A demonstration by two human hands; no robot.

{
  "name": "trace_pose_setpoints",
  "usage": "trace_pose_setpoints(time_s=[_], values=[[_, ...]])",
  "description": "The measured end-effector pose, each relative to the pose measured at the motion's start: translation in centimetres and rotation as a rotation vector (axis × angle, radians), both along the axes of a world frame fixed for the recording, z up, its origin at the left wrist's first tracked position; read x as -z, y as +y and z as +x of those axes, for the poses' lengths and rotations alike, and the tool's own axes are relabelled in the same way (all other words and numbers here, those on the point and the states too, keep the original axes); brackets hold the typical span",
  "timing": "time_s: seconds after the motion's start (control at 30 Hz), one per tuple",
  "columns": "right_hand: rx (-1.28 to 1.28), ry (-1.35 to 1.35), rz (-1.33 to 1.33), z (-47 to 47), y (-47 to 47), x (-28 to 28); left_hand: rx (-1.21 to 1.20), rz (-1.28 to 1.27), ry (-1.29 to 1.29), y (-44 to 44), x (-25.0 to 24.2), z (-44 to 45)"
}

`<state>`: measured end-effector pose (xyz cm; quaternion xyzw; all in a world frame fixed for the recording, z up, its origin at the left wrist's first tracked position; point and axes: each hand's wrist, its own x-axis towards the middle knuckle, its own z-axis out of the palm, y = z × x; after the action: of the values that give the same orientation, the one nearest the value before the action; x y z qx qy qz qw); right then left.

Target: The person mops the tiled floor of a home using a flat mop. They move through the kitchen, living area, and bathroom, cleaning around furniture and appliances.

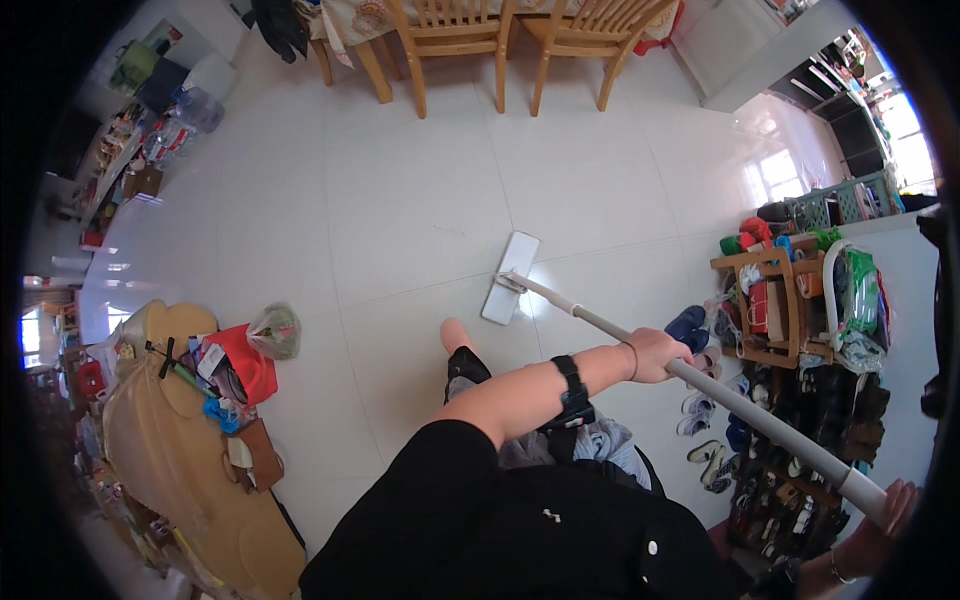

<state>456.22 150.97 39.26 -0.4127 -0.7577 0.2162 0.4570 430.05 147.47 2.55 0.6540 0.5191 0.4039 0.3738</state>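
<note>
A flat mop with a long pale pole [765,416] slants across the view from lower right to centre. Its white rectangular mop head [511,277] lies on the pale tiled floor [420,187], in front of my bare foot [454,335]. My left hand [656,355] is wrapped around the middle of the pole, with the arm stretched across my body. Near the upper end of the pole is my right hand [885,525], gripping it close to the picture's dark rim, where its fingers are partly cut off.
Wooden chairs [454,49] stand by a cloth-covered table at the top. A tan sofa [157,457] at left bears a red bag [255,360] and a tied plastic bag [276,331]. Several shoes [699,412] and a loaded wooden rack [765,304] line the right.
</note>
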Motion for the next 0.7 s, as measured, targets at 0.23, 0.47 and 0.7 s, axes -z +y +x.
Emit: trace_pose_setpoints(time_s=[0.23, 0.47, 0.7], values=[[0.308, -1.066, -0.437, 5.0, -1.4, -3.9, 0.246, -0.103, 0.081, 3.1, 4.0, 7.5], [-0.035, -1.827, -0.292, 7.0, -1.8, 1.4, 0.402, -0.179, 0.261, 2.7, 5.6, 12.6], [-0.112, -1.812, -0.371, 0.7, 0.5, 2.8, 0.222, -0.220, 0.179, 2.3, 6.9, 5.4]])
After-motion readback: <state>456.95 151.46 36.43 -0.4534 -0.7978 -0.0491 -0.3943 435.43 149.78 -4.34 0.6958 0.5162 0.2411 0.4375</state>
